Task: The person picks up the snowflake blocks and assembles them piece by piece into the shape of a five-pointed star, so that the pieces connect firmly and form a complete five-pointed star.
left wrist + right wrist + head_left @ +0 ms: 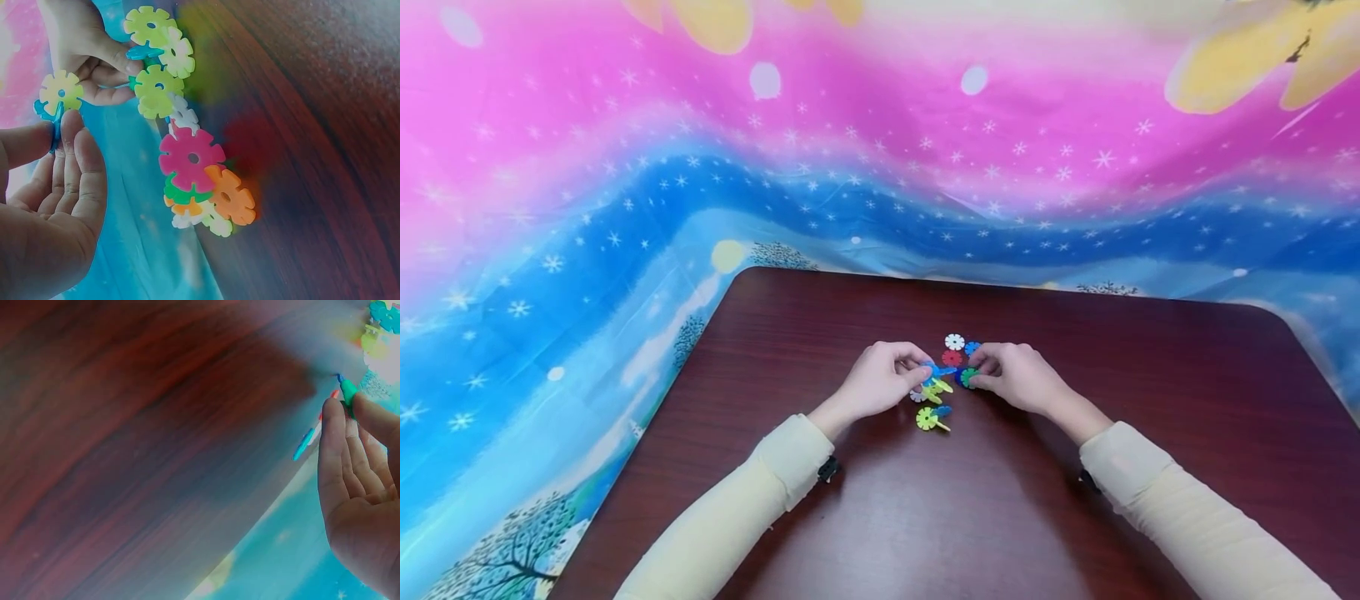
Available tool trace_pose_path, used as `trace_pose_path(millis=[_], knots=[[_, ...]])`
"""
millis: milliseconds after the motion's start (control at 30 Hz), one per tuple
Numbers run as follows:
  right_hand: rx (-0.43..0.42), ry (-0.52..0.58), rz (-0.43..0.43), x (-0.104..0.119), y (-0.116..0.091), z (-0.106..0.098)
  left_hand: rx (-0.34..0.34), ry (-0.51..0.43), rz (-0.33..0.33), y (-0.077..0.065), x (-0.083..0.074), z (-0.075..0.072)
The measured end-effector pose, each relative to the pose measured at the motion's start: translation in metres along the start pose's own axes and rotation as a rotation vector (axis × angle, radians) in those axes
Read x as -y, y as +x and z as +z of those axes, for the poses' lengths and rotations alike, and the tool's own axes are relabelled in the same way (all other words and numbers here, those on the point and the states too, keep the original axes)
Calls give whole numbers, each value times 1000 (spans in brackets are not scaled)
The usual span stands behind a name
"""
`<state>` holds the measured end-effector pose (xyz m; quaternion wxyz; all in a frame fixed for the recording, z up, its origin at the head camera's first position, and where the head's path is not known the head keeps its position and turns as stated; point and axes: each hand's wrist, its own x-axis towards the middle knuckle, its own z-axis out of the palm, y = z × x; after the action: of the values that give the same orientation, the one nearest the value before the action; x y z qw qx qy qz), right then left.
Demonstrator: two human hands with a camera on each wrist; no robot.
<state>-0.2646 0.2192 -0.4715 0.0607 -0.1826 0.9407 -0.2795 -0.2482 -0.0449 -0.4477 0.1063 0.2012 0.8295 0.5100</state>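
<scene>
My left hand [880, 379] pinches a blue notched plastic disc [56, 132] between thumb and fingertips; a yellow disc [61, 89] stands against its top. Across from it, my right hand [1018, 379] pinches a green notched disc [970, 379] by the edge, with a dark blue disc [340, 377] at its far side. The two hands are apart, a short gap between them. Under and in front of my left hand lie yellow-green discs [928, 418] fitted together with a blue one. Beyond the hands are a white disc [954, 342], a red disc [952, 358] and a blue disc [972, 348].
The pieces lie on a dark red-brown wooden table [1000, 517] with rounded far corners. Behind it hangs a pink and blue cloth [880, 142] with snowflakes, reaching down to the table's far edge. Both forearms in cream sleeves [730, 508] rest low over the tabletop.
</scene>
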Motion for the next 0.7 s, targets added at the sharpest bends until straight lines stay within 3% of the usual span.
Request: trace_pose_path(millis=[267,533,700], knots=[[-27,17,23,1,-10,-10,-7,38,2,-1,0,1],[-147,298,-18,23,-30,-21,-6,29,22,-1,0,3],[-179,336,-38,35,-36,-24,-17,3,25,-2,-2,6]])
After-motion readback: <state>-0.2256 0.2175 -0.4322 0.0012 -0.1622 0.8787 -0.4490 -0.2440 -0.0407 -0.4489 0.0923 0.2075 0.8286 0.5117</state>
